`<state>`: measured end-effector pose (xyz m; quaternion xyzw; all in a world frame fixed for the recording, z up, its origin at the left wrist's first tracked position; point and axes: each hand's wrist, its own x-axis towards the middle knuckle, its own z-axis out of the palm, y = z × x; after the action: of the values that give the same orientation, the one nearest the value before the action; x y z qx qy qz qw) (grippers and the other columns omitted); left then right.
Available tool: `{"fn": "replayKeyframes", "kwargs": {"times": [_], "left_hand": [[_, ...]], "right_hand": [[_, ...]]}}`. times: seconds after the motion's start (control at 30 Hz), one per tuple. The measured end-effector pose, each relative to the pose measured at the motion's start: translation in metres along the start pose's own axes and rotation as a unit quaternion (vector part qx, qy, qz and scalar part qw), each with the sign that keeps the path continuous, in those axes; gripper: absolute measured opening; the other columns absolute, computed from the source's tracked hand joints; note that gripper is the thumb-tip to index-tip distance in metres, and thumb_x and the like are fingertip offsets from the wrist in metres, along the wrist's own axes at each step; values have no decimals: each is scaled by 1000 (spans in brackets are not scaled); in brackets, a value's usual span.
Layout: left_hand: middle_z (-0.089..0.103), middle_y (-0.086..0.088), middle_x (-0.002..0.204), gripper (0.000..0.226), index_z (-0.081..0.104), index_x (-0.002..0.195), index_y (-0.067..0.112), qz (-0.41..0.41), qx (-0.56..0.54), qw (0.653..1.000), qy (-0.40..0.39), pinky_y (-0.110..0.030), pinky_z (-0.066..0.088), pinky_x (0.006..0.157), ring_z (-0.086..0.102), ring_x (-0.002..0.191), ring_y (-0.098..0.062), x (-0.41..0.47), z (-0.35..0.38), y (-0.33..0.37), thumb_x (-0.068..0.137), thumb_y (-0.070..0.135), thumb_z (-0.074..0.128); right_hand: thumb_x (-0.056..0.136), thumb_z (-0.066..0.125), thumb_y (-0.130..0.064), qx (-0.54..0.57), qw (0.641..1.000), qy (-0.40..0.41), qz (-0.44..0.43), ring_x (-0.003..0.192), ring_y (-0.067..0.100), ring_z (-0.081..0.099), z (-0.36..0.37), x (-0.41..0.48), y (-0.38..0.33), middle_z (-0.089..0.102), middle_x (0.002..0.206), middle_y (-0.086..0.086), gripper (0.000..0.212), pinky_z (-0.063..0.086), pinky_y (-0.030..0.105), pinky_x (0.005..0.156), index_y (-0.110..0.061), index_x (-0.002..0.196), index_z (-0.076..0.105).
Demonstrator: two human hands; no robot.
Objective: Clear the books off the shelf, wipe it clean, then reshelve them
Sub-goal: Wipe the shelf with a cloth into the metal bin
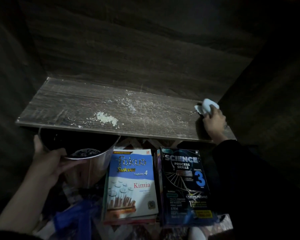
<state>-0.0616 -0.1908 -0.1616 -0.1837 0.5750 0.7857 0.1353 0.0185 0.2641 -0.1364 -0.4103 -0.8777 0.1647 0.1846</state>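
Books (131,184) lie nearest me in two stacks, side by side below the front edge of the one shelf (76,104). My left hand (54,160) grips the rim of one metal bin (93,158) just under that edge. Farther off, my right hand (214,122) clutches one white wad (206,107) at the dusty shelf's right end.

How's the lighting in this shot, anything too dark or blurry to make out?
Head view: dim overall, edges sinking to black; light falls on the shelf and its pale dust; the Kimia book and Science book read clearly; right hand gripping the cloth is clear, left hand holding the bucket slightly soft.
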Motion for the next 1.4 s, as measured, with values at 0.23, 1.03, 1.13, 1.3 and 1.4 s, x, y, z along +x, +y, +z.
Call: {"fn": "replayKeyframes", "kwargs": {"times": [0.23,1.03,1.13,1.3,1.4], "left_hand": [[40,-2,140,78,25,142,27,-5,-3,1000,-15,-59,50,52,53,105,-43,-2,-2,0,83,-23,30],[49,1,120,69,35,129,27,5,-3,1000,-7,-47,55,46,57,81,-28,-9,3,4,82,-23,30],[46,-2,127,71,31,136,25,-2,0,1000,-4,-49,54,47,58,79,-30,-6,1,3,83,-23,32],[46,3,126,76,27,141,27,1,-11,1000,-10,-47,55,48,59,82,-27,-7,1,3,83,-23,35],[50,3,118,69,34,131,27,5,-11,1000,-17,-47,55,46,59,81,-28,-10,1,4,84,-23,34]], "right_hand": [[96,48,-25,-78,992,-83,44,133,42,26,-4,38,7,20,153,13,59,24,54,109,-21,150,23],[96,42,-26,15,999,-37,30,142,29,22,7,0,-12,27,156,3,49,15,53,113,-31,145,38],[100,37,-29,-47,998,-38,3,145,30,11,25,-16,-33,13,160,5,52,9,58,113,-29,150,24],[100,32,-30,-42,996,-83,-8,145,36,4,57,-44,-109,4,161,10,56,8,57,113,-26,153,13],[99,34,-29,-26,992,-114,-49,145,38,3,74,-60,-155,3,161,11,58,9,58,112,-24,153,13]]}}
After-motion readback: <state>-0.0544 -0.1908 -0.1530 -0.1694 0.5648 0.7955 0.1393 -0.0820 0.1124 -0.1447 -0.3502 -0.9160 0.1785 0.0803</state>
